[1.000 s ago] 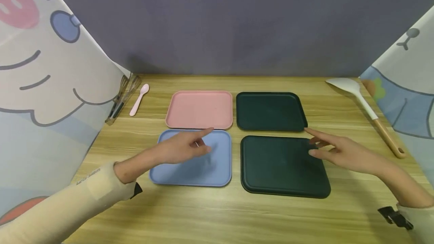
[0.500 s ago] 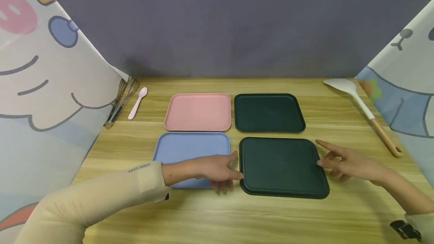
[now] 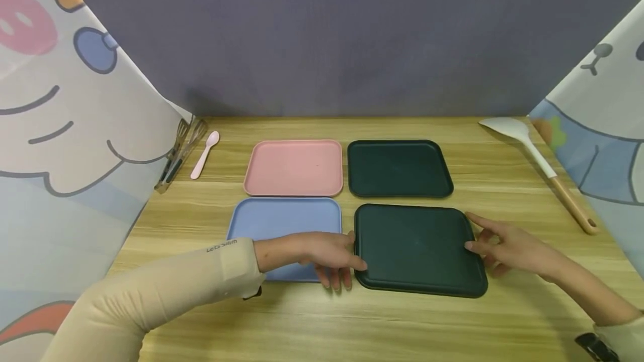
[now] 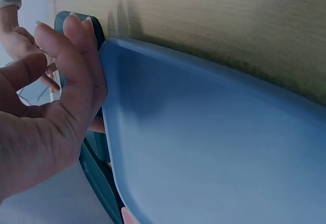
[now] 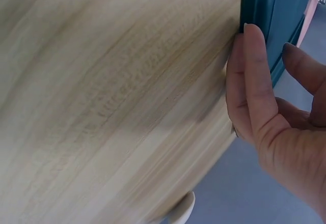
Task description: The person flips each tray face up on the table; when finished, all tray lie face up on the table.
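Observation:
The near dark green tray (image 3: 417,250) lies on the table between both hands, its flat face up. My left hand (image 3: 329,253) is at its left edge, thumb reaching over the rim and fingers extended low alongside. At the right edge is my right hand (image 3: 508,246), its thumb over the rim. In the right wrist view the fingers (image 5: 258,76) lie nearly straight against the green edge, the thumb apart from them. The left forearm crosses a blue tray (image 3: 287,214) and hides part of it. The left wrist view shows the left fingers (image 4: 76,66) beside the blue rim.
Behind lie a pink tray (image 3: 294,167) and another dark green tray (image 3: 399,168). Whisk-like utensils (image 3: 182,155) and a pink spoon (image 3: 203,155) lie at the left. A white ladle-like utensil (image 3: 533,149) with a wooden handle lies at the right, near a printed side wall.
My left hand has swung right and down from over the blue tray to the near green tray's left edge. My right hand has lowered to its right edge, thumb moving over the rim.

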A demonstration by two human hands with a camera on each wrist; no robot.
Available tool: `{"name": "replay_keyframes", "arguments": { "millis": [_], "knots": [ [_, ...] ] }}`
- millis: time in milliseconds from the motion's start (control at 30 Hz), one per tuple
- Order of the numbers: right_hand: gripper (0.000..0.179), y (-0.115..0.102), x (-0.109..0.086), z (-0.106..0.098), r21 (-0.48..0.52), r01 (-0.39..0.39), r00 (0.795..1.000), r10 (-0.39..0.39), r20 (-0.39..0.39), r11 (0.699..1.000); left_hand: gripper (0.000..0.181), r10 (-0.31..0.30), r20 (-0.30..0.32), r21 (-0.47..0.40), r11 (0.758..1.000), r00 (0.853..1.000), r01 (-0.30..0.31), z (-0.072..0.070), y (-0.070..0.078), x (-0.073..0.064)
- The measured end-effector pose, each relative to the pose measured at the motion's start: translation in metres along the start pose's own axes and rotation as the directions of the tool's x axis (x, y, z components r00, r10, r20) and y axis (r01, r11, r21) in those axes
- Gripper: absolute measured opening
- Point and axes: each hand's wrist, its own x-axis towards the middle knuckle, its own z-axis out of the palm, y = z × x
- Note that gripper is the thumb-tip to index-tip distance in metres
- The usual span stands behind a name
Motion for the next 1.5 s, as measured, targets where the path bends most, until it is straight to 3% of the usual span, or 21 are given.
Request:
{"name": "replay_keyframes", "arguments": {
  "millis": [400, 933, 1067, 1300, 1500],
  "knots": [
    [0.087, -0.002, 0.012, -0.003, -0.007, -0.035, 0.999, 0.035, 0.026, 0.999, 0.100, -0.006, 0.019, -0.029, 1.000, 1.000, 0.006, 0.001, -0.002, 0.003],
    [0.073, -0.002, 0.013, -0.004, 0.005, -0.014, 0.999, 0.014, 0.034, 1.000, 0.092, 0.017, -0.033, -0.161, 0.987, 0.999, -0.022, 0.000, -0.010, 0.004],
    [0.072, 0.000, 0.014, -0.003, 0.010, -0.010, 0.999, 0.010, 0.033, 1.000, 0.093, 0.033, 0.002, -0.202, 0.979, 0.999, -0.032, -0.002, -0.013, 0.004],
    [0.071, 0.003, 0.013, -0.003, 0.039, 0.016, 0.999, -0.018, 0.051, 0.999, 0.100, 0.058, 0.130, -0.318, 0.948, 0.990, -0.013, -0.006, -0.020, 0.008],
    [0.071, 0.006, 0.014, -0.006, 0.076, 0.034, 0.997, -0.039, 0.065, 0.997, 0.098, 0.092, 0.096, -0.321, 0.945, 0.991, -0.057, -0.009, -0.021, 0.003]
  ]
}}
